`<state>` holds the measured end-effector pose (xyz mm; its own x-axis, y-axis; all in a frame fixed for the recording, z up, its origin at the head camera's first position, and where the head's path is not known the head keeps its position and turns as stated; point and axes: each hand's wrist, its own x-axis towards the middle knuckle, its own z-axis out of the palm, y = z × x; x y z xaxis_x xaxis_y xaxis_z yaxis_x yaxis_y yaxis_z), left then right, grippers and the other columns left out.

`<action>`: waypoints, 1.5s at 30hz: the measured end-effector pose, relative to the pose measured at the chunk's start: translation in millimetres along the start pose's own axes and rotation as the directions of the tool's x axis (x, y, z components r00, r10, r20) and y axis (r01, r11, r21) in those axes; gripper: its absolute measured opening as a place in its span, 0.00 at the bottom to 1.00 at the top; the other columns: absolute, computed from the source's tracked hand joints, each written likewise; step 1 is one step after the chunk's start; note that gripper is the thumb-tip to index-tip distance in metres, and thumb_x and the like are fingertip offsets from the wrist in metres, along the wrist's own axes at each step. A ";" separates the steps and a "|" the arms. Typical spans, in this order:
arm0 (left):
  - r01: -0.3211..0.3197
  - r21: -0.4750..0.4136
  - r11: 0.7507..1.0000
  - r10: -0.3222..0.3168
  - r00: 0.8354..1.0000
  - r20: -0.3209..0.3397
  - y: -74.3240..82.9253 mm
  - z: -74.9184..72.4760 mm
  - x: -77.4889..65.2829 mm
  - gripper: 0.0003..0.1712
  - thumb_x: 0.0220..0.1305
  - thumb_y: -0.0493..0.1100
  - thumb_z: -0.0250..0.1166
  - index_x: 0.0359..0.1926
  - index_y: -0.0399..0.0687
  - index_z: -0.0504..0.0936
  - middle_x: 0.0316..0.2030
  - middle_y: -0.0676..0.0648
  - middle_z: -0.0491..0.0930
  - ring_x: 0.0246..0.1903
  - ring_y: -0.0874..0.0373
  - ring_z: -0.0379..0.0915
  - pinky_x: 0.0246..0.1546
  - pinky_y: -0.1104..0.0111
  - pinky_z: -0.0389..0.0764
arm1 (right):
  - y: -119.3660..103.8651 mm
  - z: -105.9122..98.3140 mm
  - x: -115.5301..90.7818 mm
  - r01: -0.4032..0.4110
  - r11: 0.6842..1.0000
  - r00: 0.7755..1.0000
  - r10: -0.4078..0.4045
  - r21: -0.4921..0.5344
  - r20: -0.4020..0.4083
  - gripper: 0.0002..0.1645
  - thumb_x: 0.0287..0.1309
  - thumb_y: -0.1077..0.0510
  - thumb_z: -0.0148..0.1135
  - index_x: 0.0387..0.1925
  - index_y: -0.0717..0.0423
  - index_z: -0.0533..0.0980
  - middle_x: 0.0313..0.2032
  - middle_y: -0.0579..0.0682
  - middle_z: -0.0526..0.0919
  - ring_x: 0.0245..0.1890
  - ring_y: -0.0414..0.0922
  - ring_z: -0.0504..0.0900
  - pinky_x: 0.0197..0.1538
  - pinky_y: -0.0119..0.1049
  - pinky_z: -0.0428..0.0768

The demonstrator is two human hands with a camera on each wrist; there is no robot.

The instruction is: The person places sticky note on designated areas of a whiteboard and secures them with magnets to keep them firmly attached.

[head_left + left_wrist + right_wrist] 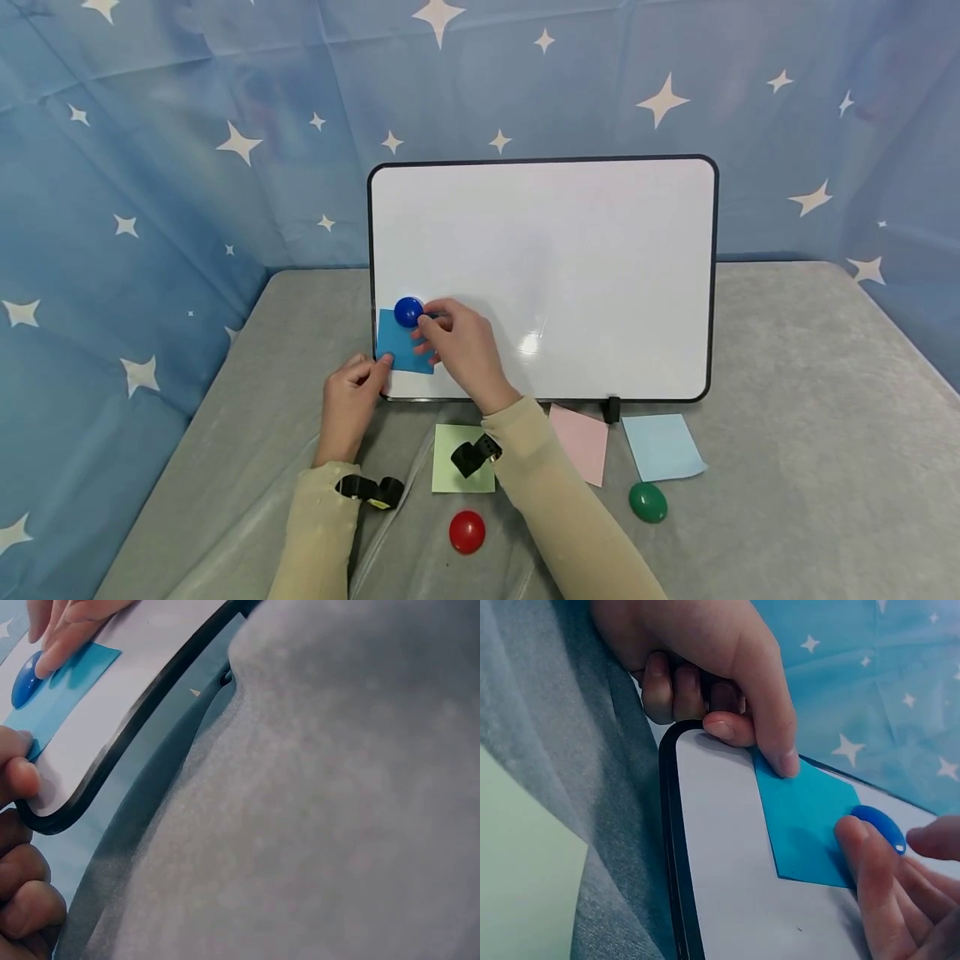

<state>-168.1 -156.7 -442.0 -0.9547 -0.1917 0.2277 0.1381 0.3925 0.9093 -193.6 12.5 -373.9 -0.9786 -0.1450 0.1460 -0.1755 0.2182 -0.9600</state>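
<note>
A bright blue sticky note [405, 354] lies against the lower left corner of a black-framed whiteboard [570, 275]. At the note's top edge sits a round blue magnet [408, 312]. My right hand [465, 346] pinches the magnet from its right side, thumb and fingertips at its rim in the right wrist view. My left hand [351, 400] holds the note's lower left corner with the thumb, its other fingers curled by the board's edge. In the left wrist view the magnet [27, 681] overlaps the note [75, 682] beside the right fingertips.
On the grey-covered table [810, 400], in front of the board, lie a green note [450, 475], a pink note [585, 442] and a pale blue note [662, 447]. Closer in are a red magnet [467, 532] and a green magnet [648, 502]. A black clip [611, 410] sits at the board's bottom edge.
</note>
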 end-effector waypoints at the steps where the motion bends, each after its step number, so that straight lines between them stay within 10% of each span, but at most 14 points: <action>1: -0.003 0.002 1.000 0.003 1.000 0.000 0.0 0.2 0.0 0.29 0.53 0.65 0.57 0.10 0.48 0.71 0.17 0.48 0.63 0.17 0.53 0.58 0.17 0.65 0.59 | -0.3 -0.3 -0.1 0.003 1.000 1.000 -0.003 -0.011 -0.003 0.15 0.60 0.52 0.53 0.46 0.54 0.73 0.28 0.46 0.82 0.24 0.40 0.82 0.27 0.33 0.78; 30: -0.026 0.028 0.999 0.025 0.999 0.025 1.3 -1.6 -0.8 0.31 0.54 0.64 0.57 0.12 0.42 0.70 0.17 0.47 0.62 0.17 0.53 0.58 0.18 0.65 0.60 | -3.5 -0.9 -0.6 0.059 0.985 0.997 -0.066 -0.160 -0.036 0.14 0.60 0.54 0.53 0.44 0.57 0.75 0.28 0.46 0.82 0.24 0.38 0.81 0.25 0.27 0.77; 45: -0.083 0.195 0.977 0.082 0.997 0.013 3.7 -1.7 0.7 0.29 0.55 0.64 0.56 0.10 0.50 0.67 0.15 0.50 0.62 0.15 0.56 0.58 0.17 0.68 0.59 | -4.6 -1.5 -0.9 0.117 0.945 0.992 -0.124 -0.305 -0.003 0.16 0.59 0.53 0.54 0.47 0.53 0.74 0.29 0.42 0.81 0.24 0.33 0.78 0.30 0.29 0.74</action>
<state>-167.8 -157.0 -437.9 -0.9436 -0.1466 0.2969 0.1629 0.5750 0.8018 -192.0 13.0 -369.2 -0.9497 -0.1680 0.2643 -0.3130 0.4833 -0.8176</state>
